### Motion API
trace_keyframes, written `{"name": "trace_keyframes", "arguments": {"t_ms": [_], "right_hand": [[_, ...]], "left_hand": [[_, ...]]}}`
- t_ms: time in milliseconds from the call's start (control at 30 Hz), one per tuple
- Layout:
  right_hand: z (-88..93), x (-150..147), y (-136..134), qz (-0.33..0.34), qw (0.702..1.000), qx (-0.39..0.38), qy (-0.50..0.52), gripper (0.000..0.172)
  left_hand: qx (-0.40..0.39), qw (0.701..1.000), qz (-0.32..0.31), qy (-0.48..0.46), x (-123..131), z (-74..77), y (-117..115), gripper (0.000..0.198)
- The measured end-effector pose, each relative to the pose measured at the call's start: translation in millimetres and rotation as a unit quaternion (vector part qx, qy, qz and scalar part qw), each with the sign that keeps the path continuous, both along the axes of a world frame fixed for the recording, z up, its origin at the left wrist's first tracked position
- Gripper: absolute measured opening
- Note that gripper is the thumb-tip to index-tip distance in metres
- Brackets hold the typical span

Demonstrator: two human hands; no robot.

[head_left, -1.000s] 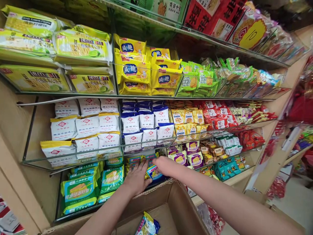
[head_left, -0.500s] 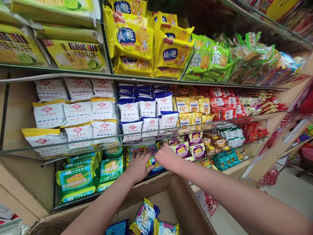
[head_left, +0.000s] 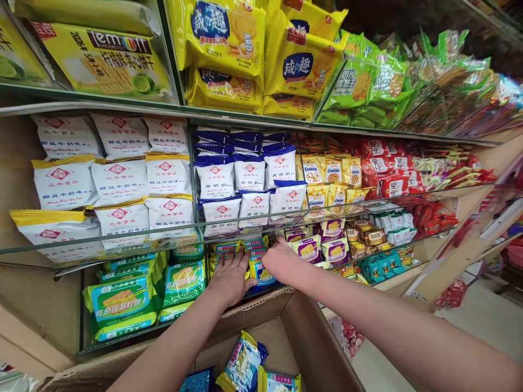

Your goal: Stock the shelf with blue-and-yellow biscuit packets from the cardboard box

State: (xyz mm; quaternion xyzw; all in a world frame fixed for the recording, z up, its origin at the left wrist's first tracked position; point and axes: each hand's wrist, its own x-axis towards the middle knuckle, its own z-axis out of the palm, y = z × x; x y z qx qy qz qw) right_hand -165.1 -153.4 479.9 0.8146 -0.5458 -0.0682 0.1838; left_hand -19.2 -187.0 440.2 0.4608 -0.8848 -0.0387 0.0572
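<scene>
My left hand (head_left: 232, 275) lies open, fingers spread, on yellow-and-blue soda biscuit packs (head_left: 260, 267) in the low shelf bin. Right beside it, my right hand (head_left: 283, 262) touches the right side of these packs. It is bent over, and its fingers are hidden on the far side, so I cannot tell whether it grips one. Below my arms stands an open cardboard box (head_left: 318, 337) against the shelf. Inside it lie a loose yellow-and-blue biscuit pack (head_left: 243, 360) and others partly cut off by the frame.
Green soda biscuit packs (head_left: 122, 305) fill the bin on the left. Purple-labelled packs (head_left: 308, 249) sit to the right. A glass shelf edge (head_left: 134, 238) runs just above my hands, under white snack packs (head_left: 122, 177). Glass dividers separate the bins.
The view has moved a little closer to the shelf. My left hand stays flat on the packs, and my right hand stays beside it with barely any shift.
</scene>
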Motion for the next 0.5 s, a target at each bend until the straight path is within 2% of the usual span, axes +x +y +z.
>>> {"name": "trace_keyframes", "arguments": {"t_ms": [333, 500], "right_hand": [[6.0, 1.8, 4.3, 0.005, 1.0, 0.005, -0.008, 0.015], [13.9, -2.6, 18.0, 0.024, 0.999, -0.014, -0.025, 0.015]], "left_hand": [[0.006, 1.0, 0.003, -0.012, 1.1, 6.3, -0.6, 0.081], [0.008, 1.0, 0.002, -0.015, -0.4, 7.7, 1.5, 0.081]]}}
